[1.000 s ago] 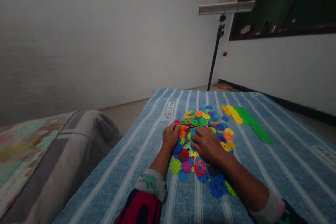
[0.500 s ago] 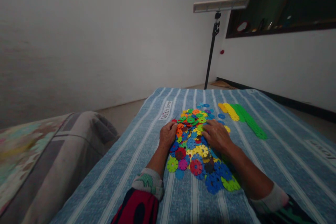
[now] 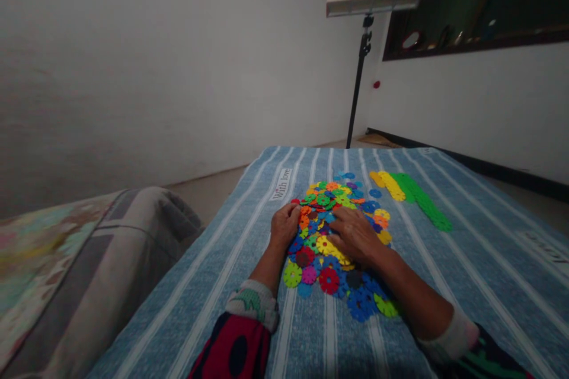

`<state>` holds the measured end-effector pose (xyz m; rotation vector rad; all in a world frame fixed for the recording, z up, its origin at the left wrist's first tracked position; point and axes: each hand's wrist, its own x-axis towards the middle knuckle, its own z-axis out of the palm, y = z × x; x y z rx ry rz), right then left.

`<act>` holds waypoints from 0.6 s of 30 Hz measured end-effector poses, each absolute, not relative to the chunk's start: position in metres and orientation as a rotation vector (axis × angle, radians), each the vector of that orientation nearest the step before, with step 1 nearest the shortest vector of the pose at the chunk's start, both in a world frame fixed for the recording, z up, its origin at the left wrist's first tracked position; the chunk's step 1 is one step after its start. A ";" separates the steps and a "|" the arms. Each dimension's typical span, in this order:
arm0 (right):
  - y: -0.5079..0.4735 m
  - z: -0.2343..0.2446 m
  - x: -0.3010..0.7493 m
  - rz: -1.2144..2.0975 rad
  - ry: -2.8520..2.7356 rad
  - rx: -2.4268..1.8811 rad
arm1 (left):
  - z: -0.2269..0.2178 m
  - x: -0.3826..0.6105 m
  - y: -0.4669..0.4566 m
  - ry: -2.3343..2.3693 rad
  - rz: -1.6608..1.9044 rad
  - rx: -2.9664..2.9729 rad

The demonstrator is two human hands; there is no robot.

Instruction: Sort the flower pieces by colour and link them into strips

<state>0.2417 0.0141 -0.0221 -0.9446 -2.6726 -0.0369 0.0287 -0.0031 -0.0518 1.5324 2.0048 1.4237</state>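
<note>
A heap of flower-shaped plastic discs in many colours spreads over a blue-and-white striped cloth. At the heap's left edge is my left hand, its fingers curled together against the discs; whatever they may hold is hidden. My right hand lies over the right-middle of the heap, palm down, fingers apart and touching the discs. A yellow-green disc, a red disc and several blue discs lie along the near side.
Right of the heap lies a row of yellow discs beside a long overlapping row of green discs. A grey cloth-covered piece of furniture stands at the left. Beyond the table's far edge rises a black lamp stand.
My right hand has moved left and slightly nearer over the heap, uncovering orange and yellow discs at its right side. My left hand has stayed in place.
</note>
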 end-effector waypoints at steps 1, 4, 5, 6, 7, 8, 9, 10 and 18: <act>0.018 -0.022 0.244 -0.067 -2.651 -0.997 | -0.052 0.029 -0.003 2.007 1.421 1.530; 0.019 -0.021 0.247 -0.147 -2.580 -1.114 | -0.053 0.028 -0.003 2.008 1.419 1.530; 0.017 -0.020 0.245 -0.151 -2.569 -1.113 | -0.053 0.028 -0.002 2.008 1.420 1.532; 0.013 -0.020 0.242 -0.140 -2.570 -1.084 | -0.054 0.028 -0.002 2.008 1.420 1.533; 0.009 -0.020 0.239 -0.117 -2.585 -1.027 | -0.054 0.028 -0.002 2.008 1.421 1.534; 0.004 -0.020 0.234 -0.088 -2.607 -0.949 | -0.055 0.028 -0.001 2.008 1.420 1.536; -0.002 -0.021 0.230 -0.060 -2.634 -0.861 | -0.055 0.027 -0.001 2.008 1.419 1.539; -0.006 -0.023 0.225 -0.039 -2.661 -0.780 | -0.055 0.027 -0.001 2.007 1.417 1.541; -0.010 -0.032 0.219 -0.083 -2.675 -0.857 | -0.054 0.029 -0.003 1.986 1.435 1.549</act>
